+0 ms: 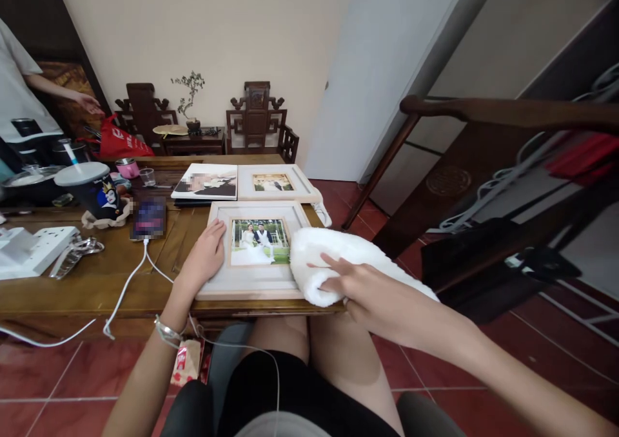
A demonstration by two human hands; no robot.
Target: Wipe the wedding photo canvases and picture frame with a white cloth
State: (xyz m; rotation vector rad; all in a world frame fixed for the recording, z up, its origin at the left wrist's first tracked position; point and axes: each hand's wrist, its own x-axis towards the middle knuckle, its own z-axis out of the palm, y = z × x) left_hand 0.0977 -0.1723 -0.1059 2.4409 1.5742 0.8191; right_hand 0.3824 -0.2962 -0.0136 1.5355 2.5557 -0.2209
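Observation:
A pale wooden picture frame (251,294) lies flat at the table's front edge, with a wedding photo (258,242) in a light mat. My left hand (207,250) grips the frame's left side, its fingers over the rim. My right hand (351,282) is closed on a white fluffy towel (333,250), which covers the frame's right side and hangs past the table's edge. Behind lie a second picture frame (302,178) and a photo panel (209,180) side by side.
At left on the table (130,298) stand a lidded cup (94,189), a phone (148,218) with a white cable and a power strip (39,250). A wooden chair (464,110) stands at right. Another person's hand (87,102) is near a red bag (120,140).

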